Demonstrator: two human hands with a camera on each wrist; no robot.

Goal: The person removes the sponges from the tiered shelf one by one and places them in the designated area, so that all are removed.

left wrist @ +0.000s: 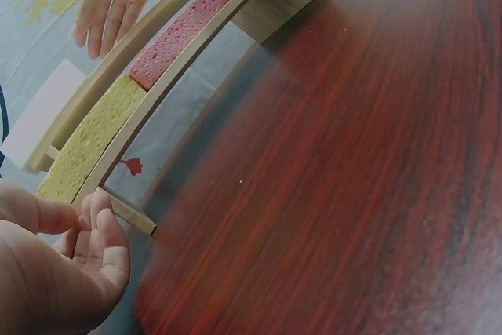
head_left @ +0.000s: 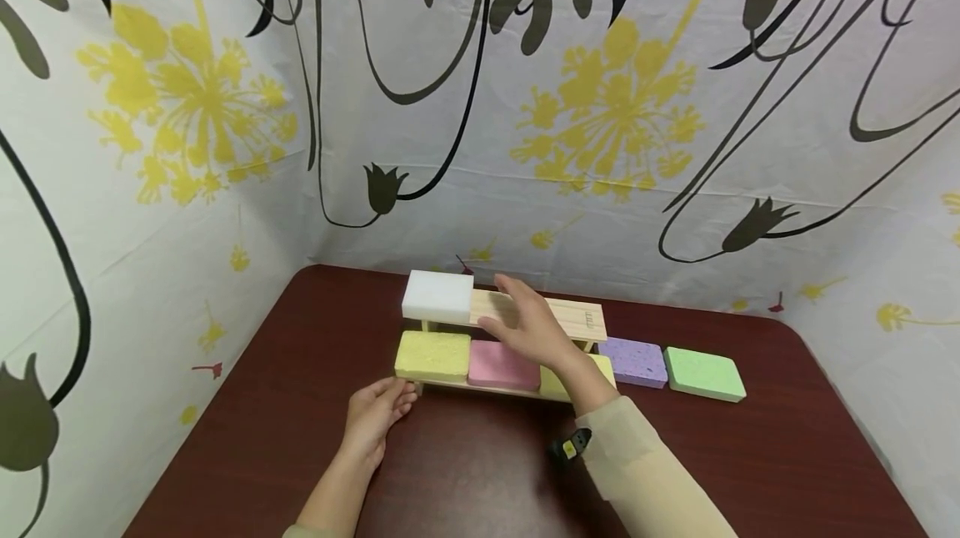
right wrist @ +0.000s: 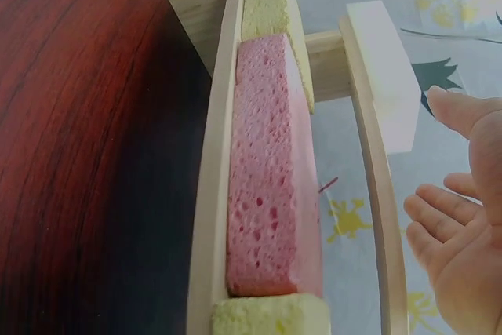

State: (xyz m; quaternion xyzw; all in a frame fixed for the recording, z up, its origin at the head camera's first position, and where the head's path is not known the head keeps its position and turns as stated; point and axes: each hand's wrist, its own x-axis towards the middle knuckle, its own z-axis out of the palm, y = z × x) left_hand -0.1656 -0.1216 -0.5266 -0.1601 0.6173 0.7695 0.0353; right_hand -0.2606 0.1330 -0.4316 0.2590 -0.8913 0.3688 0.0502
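Observation:
A two-tier wooden rack (head_left: 573, 314) stands on the table. On its lower tier, a yellow sponge (head_left: 432, 356), a pink sponge (head_left: 504, 365) and a second yellow sponge (head_left: 600, 367) lie in a row. A white sponge block (head_left: 438, 296) lies at the left end of the upper tier. At the lower tier's left front corner, my left hand (head_left: 375, 417) pinches the board's edge between thumb and fingers. My right hand (head_left: 534, 325) hovers over the upper tier, to the right of the white block, fingers extended and nothing held. Its forearm partly covers the right yellow sponge.
To the right of the rack, a purple sponge (head_left: 633, 362) and a green sponge (head_left: 705, 374) lie on the dark red-brown table (head_left: 480, 471). Patterned cloth (head_left: 450, 138) hangs behind and along both sides of the table. A black device (head_left: 573, 444) is on the right wrist.

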